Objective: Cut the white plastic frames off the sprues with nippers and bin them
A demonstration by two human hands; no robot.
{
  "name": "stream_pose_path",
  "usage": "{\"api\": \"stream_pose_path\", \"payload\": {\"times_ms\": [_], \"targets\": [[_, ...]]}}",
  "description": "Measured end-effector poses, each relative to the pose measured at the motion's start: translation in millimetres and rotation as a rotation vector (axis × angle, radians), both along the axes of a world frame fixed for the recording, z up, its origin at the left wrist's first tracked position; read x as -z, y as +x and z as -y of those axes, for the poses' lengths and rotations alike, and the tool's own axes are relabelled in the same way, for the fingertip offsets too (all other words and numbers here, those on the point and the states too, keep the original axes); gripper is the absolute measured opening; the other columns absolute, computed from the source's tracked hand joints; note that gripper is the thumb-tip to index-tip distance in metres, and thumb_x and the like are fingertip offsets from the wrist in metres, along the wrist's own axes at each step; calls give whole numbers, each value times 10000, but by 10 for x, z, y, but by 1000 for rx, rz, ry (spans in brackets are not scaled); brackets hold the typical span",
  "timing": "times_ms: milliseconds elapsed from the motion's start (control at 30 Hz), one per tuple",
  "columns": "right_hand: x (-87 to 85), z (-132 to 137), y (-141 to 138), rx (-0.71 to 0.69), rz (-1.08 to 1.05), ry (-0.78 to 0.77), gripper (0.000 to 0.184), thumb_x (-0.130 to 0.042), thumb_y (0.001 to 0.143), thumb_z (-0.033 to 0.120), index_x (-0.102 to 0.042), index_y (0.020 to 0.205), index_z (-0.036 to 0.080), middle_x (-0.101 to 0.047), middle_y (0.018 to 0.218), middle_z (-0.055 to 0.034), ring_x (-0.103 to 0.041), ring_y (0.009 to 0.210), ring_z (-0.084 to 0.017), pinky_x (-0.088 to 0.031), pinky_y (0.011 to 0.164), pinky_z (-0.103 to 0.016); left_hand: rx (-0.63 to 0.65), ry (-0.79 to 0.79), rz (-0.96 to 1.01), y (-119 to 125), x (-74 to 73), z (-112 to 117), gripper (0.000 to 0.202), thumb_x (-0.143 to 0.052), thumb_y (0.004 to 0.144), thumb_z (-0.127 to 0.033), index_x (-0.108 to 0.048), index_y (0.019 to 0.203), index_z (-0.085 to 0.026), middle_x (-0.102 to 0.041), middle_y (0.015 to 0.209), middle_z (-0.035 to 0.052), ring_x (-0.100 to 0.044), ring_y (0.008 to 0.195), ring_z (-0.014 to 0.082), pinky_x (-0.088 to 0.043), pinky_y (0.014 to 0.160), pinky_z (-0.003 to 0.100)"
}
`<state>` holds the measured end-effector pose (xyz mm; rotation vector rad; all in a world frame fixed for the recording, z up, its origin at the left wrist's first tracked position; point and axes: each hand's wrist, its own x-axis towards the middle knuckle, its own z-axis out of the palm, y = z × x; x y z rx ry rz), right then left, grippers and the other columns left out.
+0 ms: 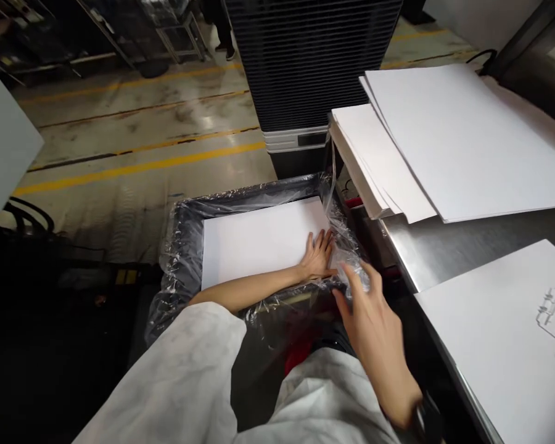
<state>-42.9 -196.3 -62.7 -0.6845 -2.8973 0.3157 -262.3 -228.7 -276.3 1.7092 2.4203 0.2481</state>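
Film is being used as a lining for the dark bin in the head view, its edges being draped over the rim, probably so that the contents are being shielded from the walls. Inside, the sheet is being supported flat, face up; whether others are being covered by it cannot be told.

The left hand is being laid palm down on the right end of the sheet, beside the bin's right wall. Its fingers are being spread wide and nothing is being gripped; pressure is seemingly being applied there so that this end is being steadied. The right hand is being held over the near right corner, by the bunched film. Its fingers are being curved and parted, the thumb being held well away from them; no closed grip is being shown, though whether the film is being touched cannot be told. A watch is being worn on that wrist.

To the right, a pile of white sheets is being borne by the metal bench, presumably within easy reach. Nearer, a marked sheet is being rested there too. Beyond the bin, black trays are being stacked high.
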Motion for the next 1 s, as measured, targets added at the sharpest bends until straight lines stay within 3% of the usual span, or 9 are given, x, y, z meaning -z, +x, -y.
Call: {"api": "stream_pose_path", "payload": {"times_ms": [67,200,267,400,533,633,767,867,1000], "targets": [[142,-54,-250,-6,139,121,344,-518,1080,99,-648,1387,185,-603,1340,-198,-683,1118,-348,-595,745,-366,-4,31,16,24,8,-10,798,-690,1005,-604,-455,1669,-228,-257,1815,156,-188,1677,446,-102,1336,745],[224,-284,-409,-24,227,169,334,-465,954,-64,-714,1055,135,-632,1084,-136,-654,757,-224,-427,574,-300,-24,88,52,60,26,-29,857,-671,989,-673,-446,1678,-216,-252,1820,165,-166,1686,444,-64,1341,737],[103,-415,-378,-7,221,186,294,-497,970,-33,-722,1053,137,-628,1040,-106,-609,685,-198,-383,571,-309,-27,114,68,65,34,-28,903,-648,978,-726,-433,1688,-211,-231,1830,165,-133,1698,439,-30,1345,729],[-210,-643,-415,132,137,261,258,-518,1052,108,-720,1209,141,-629,1094,-120,-602,765,-244,-382,633,-337,-11,144,90,77,49,-2,1003,-641,944,-787,-398,1710,-186,-193,1841,183,-89,1709,436,29,1348,709],[-357,-745,-460,180,132,284,320,-470,1048,133,-719,1248,159,-623,1097,-132,-590,768,-269,-358,626,-354,1,169,100,69,56,32,929,-650,968,-743,-432,1689,-200,-233,1830,171,-142,1699,432,-8,1350,714],[-472,-634,-360,115,176,268,407,-515,1046,211,-654,1427,164,-597,1208,-174,-629,871,-319,-429,655,-365,-27,194,99,-83,53,-9,794,-651,1013,-655,-478,1657,-223,-292,1811,148,-235,1673,414,-92,1350,715],[-618,-230,-297,127,50,263,476,-516,1131,343,-524,1575,171,-528,1445,-219,-564,1253,-439,-537,959,-522,-173,211,85,-549,11,-233,675,-674,1045,-523,-510,1627,-222,-349,1776,152,-304,1643,413,-194,1330,727],[-446,77,-439,-14,-101,52,330,-471,1177,283,-570,1477,190,-590,1399,-174,-587,1275,-376,-532,1065,-501,-278,194,69,-880,-51,-345,615,-693,1048,-461,-544,1593,-219,-411,1736,151,-385,1601,402,-288,1304,716],[125,358,-645,-212,-96,-139,256,-467,1159,192,-628,1356,164,-639,1281,-164,-655,1133,-342,-585,1014,-498,-373,148,35,-1100,-186,-169,560,-700,1050,-419,-574,1554,-211,-484,1674,153,-487,1526,378,-405,1252,677]]}}
